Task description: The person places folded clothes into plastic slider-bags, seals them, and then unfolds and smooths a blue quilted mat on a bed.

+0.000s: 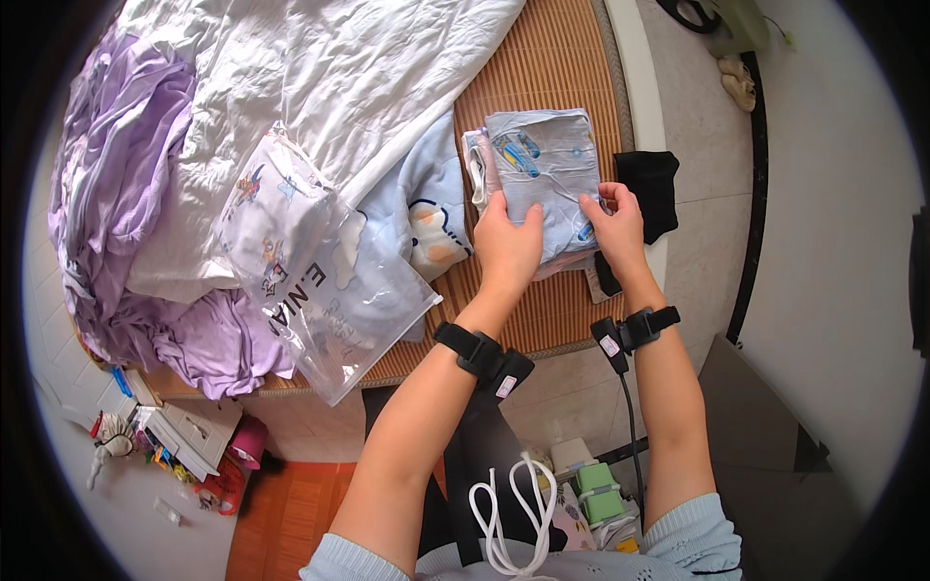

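A light blue folded cloth (550,163) with blue printed figures lies on top of a small stack of folded fabric. My left hand (508,243) grips its near left edge, thumb on top and fingers mostly hidden. At the right edge, my right hand (619,221) pinches the cloth between thumb and fingers. Pink and white folded fabric (479,167) shows from under it on the left. To the left lies a clear zip bag (363,312) bearing writing, with a white printed cloth (272,196) inside its far part.
The stack rests on a bamboo mat (552,51) covering the bed. A white quilt (327,58), a pale blue plush blanket (436,160) and purple fabric (138,131) spread leftward. Black cloth (647,192) hangs over the bed's right edge. A white cabinet (200,436) stands lower left.
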The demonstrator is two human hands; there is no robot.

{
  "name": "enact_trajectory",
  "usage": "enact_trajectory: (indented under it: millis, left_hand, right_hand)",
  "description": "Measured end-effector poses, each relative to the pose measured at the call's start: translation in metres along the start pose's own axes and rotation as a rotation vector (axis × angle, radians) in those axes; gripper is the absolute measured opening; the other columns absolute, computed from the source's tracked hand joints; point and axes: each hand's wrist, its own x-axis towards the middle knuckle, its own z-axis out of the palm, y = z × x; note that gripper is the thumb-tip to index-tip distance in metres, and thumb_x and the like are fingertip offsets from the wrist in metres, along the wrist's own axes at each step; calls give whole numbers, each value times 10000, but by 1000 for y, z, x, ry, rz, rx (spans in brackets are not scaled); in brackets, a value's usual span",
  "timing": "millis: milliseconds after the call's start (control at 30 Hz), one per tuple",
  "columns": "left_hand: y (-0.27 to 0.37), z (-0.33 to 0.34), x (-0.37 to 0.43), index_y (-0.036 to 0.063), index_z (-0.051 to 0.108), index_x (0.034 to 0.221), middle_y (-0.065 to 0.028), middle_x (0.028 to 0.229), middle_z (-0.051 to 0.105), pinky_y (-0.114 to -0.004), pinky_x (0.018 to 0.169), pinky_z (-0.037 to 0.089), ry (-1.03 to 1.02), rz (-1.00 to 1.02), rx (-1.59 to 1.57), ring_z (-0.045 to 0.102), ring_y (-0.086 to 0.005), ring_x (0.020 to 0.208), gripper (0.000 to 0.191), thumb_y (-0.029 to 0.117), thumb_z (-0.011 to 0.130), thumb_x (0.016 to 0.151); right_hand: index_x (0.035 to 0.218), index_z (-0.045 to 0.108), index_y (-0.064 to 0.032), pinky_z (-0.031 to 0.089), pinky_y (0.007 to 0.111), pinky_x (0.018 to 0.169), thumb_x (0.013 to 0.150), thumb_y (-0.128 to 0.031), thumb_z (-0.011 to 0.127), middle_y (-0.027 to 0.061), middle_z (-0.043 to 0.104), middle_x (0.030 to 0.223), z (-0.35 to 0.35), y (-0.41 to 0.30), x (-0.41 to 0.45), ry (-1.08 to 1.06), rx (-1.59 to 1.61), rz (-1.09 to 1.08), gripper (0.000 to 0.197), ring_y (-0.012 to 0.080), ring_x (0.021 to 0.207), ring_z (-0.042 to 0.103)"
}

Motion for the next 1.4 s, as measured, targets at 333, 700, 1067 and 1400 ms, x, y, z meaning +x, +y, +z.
enact_trajectory:
  millis: [333, 700, 1067, 1400]
  left_hand:
    - [0, 5, -5, -41, 507, 1024, -234, 1058, 498, -452, 830, 412, 230, 223, 351, 512, -369, 960, 383, 205, 641, 764]
    - [1, 1, 17, -19, 499, 959, -243, 827, 613, -489, 719, 455, 94, 141, 85, 583, -431, 812, 354, 194, 649, 720]
    - [95, -46, -50, -2, 388, 1219, -89, 1086, 555, -286, 816, 452, -429, 86, -633, 548, -150, 949, 490, -31, 529, 752]
    - [19, -171, -80, 20, 376, 1309, -78, 1145, 563, -284, 881, 419, -159, 94, -155, 553, -163, 999, 575, -44, 511, 753]
  right_hand:
    - [905, 611, 0, 458, 300, 673, 761, -302, 700, 85, 571, 804, 2, 4, 5, 19, -49, 105, 346, 177, 710, 537]
    - [925, 545, -8, 402, 222, 578, 836, -219, 643, -15, 502, 722, 0, -5, 3, -144, 82, 95, 250, 61, 644, 442]
    - [1269, 427, -27, 425, 373, 933, 958, -451, 344, 153, 512, 1216, -21, -33, -81, -196, 1305, 387, 533, 243, 1103, 511]
    - [1378, 296, -12, 324, 419, 1041, 951, -456, 352, 154, 383, 1385, 45, -112, -124, -918, 1630, 624, 618, 290, 1249, 409]
